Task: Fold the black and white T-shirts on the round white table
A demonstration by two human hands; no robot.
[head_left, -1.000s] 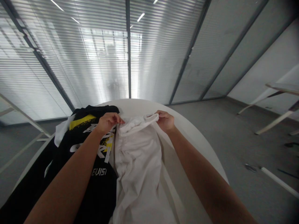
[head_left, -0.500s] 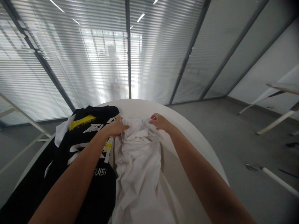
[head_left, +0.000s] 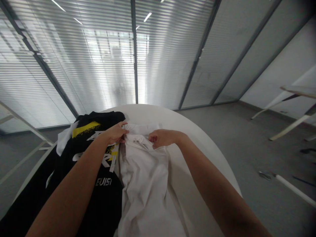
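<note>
A long white garment (head_left: 145, 174), possibly folded trousers, lies lengthwise on the round white table (head_left: 197, 141), its far end bunched and creased. My left hand (head_left: 116, 133) pinches the left corner of that far end between thumb and fingers. Curled into the cloth on the other side, my right hand (head_left: 163, 137) grips the folds a little below the far edge. Left of the garment lies a black top (head_left: 103, 204) with yellow and white print, partly covered by my left forearm.
Glass panels with blinds (head_left: 168, 72) stand beyond the table. To the right are a wooden-edged table (head_left: 298, 90) with pale legs and a white pole (head_left: 293, 189) near the floor. A pale frame (head_left: 24, 123) is at the left.
My right hand has moved left and slightly nearer, from the garment's far right corner into its folds, and its fingers have curled. My left hand has shifted slightly left.
</note>
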